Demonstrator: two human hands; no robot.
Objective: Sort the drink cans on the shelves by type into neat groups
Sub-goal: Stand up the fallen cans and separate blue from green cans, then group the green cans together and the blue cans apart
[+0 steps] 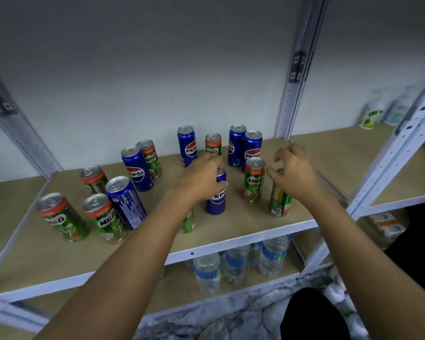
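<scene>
**Mixed cans, sorting under way**

While Pepsi and Milo cans stand mixed on the shelf (243, 231), the left hand (199, 177) grips a central Pepsi can (216, 202) from above, probably for regrouping. The right hand (292, 173) hovers half-curled, holding nothing, between two Milo cans (253, 182).

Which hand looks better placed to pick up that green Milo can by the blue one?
Probably the right hand: its curled fingers hover beside the Milo can, holding nothing, while the left hand grips the Pepsi can.

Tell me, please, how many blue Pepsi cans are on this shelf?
6 Pepsi cans: three at the back, two at left, one gripped by the left hand; the left arm might hide more.
</scene>
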